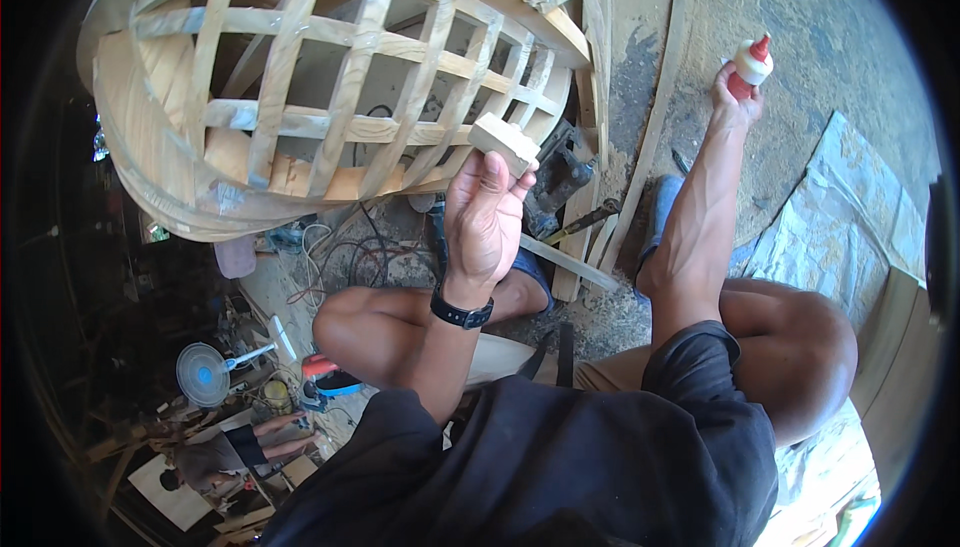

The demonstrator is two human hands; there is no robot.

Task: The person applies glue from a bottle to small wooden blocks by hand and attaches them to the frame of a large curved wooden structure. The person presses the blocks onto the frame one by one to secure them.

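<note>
Up by the lattice frame's (330,77) lower edge, the left hand (487,215) pinches a small wood block (503,142) in its fingertips, just beside the slats. Farther right, the right hand (733,97) grips a glue bottle (751,64) on the sawdusty floor (800,97), with open room around it.

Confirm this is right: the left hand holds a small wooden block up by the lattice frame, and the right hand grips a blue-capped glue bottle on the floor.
Not quite: in the head view the glue bottle in the right hand has a red cap, not blue. The left hand does hold the small wooden block by the lattice frame.
</note>
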